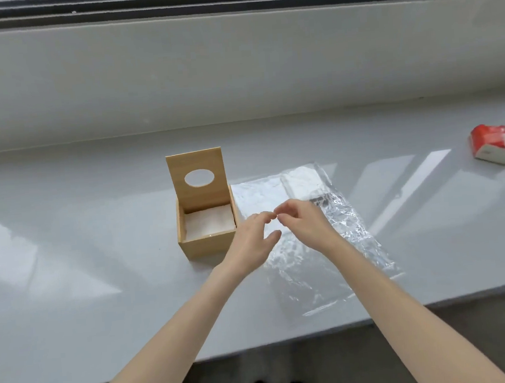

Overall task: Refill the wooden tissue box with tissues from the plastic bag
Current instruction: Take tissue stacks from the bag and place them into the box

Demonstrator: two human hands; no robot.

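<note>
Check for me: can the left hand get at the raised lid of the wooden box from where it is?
Probably yes. The left hand hovers just right of the wooden box, holding nothing, and the lid stands upright at the back with nothing between them. The right hand is farther right, over the plastic bag.

A light, matt wooden tissue box (207,225), its smooth hinged lid (196,177) raised and cut with an oval hole, holds soft white paper tissues (209,221). Beside it lies a clear plastic bag (315,240), thin, crinkled and shiny. Both rest on a smooth, glossy grey surface (69,260) that mirrors window light in pale patches. At far right sits a red and white pack (493,144) in glossy wrapping.
</note>
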